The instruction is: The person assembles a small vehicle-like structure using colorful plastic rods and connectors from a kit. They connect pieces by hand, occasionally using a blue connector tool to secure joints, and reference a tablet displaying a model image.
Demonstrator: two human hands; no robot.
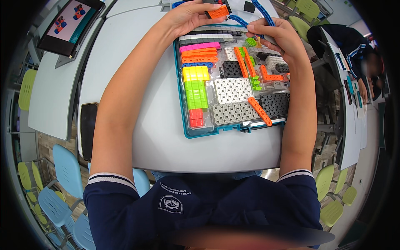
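Observation:
Both my hands are over the far side of a teal-edged building-kit tray (180, 98). My left hand (187, 20) is closed on an orange perforated building block (218, 12), gripped near the top edge of the view. My right hand (281, 37) is closed around a blue curved building strip (262, 11) that runs up out of view. A second blue strip (238, 20) reaches toward my right fingertips; whether the two are joined I cannot tell. Below my hands, the tray holds yellow blocks (196, 73), green blocks (196, 94) and a white perforated plate (233, 90).
An orange strip (260, 111) lies slanted over grey plates at the tray's near side. A phone (88, 131) rests at the table's left edge. A tablet (70, 26) stands farther left. Another person (354, 48) sits at a table on the right. Blue chairs (66, 171) stand at lower left.

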